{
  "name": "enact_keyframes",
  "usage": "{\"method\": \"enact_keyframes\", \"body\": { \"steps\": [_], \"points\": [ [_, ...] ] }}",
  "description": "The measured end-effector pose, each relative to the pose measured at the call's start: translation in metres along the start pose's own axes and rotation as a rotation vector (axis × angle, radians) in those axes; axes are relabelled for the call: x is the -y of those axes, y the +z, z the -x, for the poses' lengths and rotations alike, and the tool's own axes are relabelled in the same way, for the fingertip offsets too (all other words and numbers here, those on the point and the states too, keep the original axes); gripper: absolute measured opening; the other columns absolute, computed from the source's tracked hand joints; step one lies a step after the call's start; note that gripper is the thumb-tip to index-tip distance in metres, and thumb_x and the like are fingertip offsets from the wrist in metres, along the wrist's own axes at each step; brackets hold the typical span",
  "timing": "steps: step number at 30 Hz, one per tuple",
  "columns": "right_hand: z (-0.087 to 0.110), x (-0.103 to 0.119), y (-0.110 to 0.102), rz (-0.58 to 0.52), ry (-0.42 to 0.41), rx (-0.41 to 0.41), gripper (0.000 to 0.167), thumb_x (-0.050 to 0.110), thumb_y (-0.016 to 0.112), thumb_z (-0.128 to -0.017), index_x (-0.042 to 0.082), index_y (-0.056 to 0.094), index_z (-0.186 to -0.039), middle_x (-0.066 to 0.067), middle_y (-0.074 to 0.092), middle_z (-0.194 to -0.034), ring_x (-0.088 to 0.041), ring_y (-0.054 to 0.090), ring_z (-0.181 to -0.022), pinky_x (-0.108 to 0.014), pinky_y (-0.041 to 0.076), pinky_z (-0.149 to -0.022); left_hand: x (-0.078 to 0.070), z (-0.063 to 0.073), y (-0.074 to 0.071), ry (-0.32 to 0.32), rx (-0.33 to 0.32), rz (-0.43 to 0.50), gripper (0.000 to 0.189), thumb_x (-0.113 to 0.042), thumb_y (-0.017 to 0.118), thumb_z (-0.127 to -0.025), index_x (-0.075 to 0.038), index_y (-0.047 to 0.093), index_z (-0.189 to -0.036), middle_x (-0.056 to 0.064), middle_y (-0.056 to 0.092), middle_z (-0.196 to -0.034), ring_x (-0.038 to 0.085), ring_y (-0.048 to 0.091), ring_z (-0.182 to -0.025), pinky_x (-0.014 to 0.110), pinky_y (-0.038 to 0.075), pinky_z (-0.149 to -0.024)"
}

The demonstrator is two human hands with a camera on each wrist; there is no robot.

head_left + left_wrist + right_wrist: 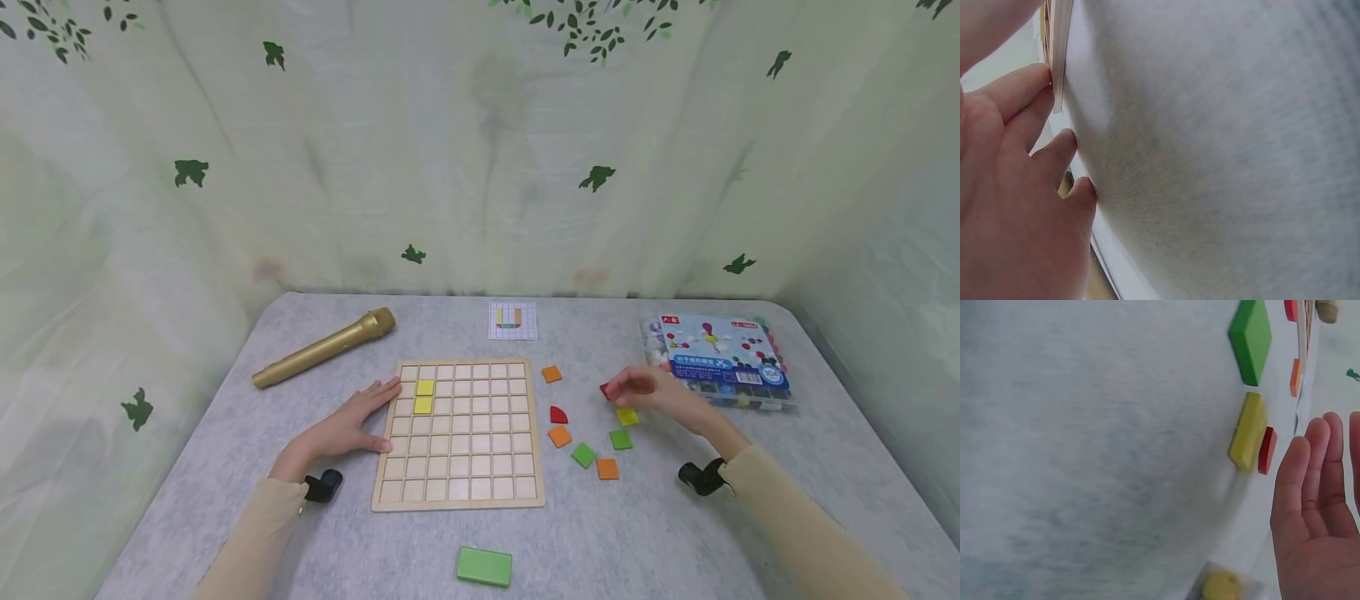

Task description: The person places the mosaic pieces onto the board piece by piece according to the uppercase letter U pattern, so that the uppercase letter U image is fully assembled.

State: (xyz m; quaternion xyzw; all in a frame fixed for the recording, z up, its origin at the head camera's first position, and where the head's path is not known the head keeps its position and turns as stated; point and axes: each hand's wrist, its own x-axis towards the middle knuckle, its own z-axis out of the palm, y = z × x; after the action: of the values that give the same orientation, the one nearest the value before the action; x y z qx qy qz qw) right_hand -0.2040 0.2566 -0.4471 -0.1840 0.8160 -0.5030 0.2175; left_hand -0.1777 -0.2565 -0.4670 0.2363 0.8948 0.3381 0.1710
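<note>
My left hand [347, 423] rests along the left edge of a wooden grid board [459, 506], fingers spread. In the left wrist view, fingertips [1044, 73] touch the board's side [1059, 56]. Two yellow square tiles [423, 405] sit in adjoining cells near the board's upper left. Over on the right, my right hand [656, 393] hovers with fingers extended above a red piece [603, 388], partly hidden by the fingertips. Beside that piece lies a yellow tile [627, 416]; both rest on the table in the right wrist view.
Between board and right hand lie a red quarter-circle [558, 415], several orange tiles [559, 436] and green tiles [583, 455]. A pattern card [513, 332] is behind the board, a gold microphone [324, 348] back left, a plastic case [727, 358] back right, a green block [483, 567] in front.
</note>
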Motion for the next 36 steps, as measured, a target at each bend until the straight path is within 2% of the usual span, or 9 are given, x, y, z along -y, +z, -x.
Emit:
{"method": "enact_keyframes", "body": {
  "steps": [8, 14, 20, 30, 36],
  "points": [
    [0.015, -0.012, 0.002, 0.045, -0.006, -0.027, 0.019, 0.007, 0.062, -0.093, -0.002, 0.063, -0.109, -0.016, 0.064, -0.11, -0.025, 0.057, -0.101, -0.023, 0.05, -0.085, -0.001, 0.0, 0.0, -0.007, -0.002, 0.0, 0.097, -0.035, 0.077, -0.079, 0.0, 0.022, -0.151, 0.018, 0.013, -0.157, 0.042, 0.0, -0.142, 0.058, -0.002, -0.112],
    [0.02, -0.017, 0.005, 0.101, -0.038, -0.049, 0.019, 0.0, 0.061, -0.09, -0.002, 0.063, -0.108, -0.015, 0.064, -0.112, -0.028, 0.056, -0.103, -0.023, 0.048, -0.087, 0.001, 0.0, 0.0, -0.003, -0.001, -0.002, 0.097, -0.036, 0.077, -0.079, 0.0, 0.022, -0.151, 0.018, 0.013, -0.157, 0.042, 0.001, -0.142, 0.058, -0.002, -0.112],
    [0.021, -0.015, 0.009, 0.132, -0.026, -0.07, 0.019, -0.004, 0.062, -0.088, -0.001, 0.064, -0.107, -0.013, 0.064, -0.111, -0.029, 0.057, -0.102, -0.029, 0.049, -0.088, 0.001, 0.0, 0.0, 0.003, 0.001, 0.0, 0.097, -0.035, 0.077, -0.079, 0.0, 0.022, -0.151, 0.018, 0.013, -0.157, 0.043, 0.0, -0.142, 0.058, -0.002, -0.112],
    [0.022, -0.014, 0.017, 0.212, 0.014, -0.118, 0.022, -0.01, 0.063, -0.083, 0.004, 0.067, -0.101, -0.007, 0.064, -0.102, -0.023, 0.053, -0.089, -0.026, 0.049, -0.079, -0.001, 0.0, -0.001, -0.002, 0.005, 0.005, 0.097, -0.033, 0.077, -0.079, 0.001, 0.021, -0.151, 0.019, 0.012, -0.157, 0.043, 0.0, -0.142, 0.058, -0.002, -0.112],
    [0.022, -0.013, 0.02, 0.281, -0.003, -0.128, 0.023, -0.011, 0.066, -0.081, 0.004, 0.067, -0.098, -0.005, 0.062, -0.094, -0.021, 0.05, -0.081, -0.024, 0.046, -0.069, -0.002, 0.001, -0.001, -0.004, 0.003, 0.0, 0.096, -0.032, 0.077, -0.08, 0.001, 0.021, -0.151, 0.019, 0.012, -0.157, 0.042, 0.0, -0.142, 0.058, -0.002, -0.112]
  ]
}}
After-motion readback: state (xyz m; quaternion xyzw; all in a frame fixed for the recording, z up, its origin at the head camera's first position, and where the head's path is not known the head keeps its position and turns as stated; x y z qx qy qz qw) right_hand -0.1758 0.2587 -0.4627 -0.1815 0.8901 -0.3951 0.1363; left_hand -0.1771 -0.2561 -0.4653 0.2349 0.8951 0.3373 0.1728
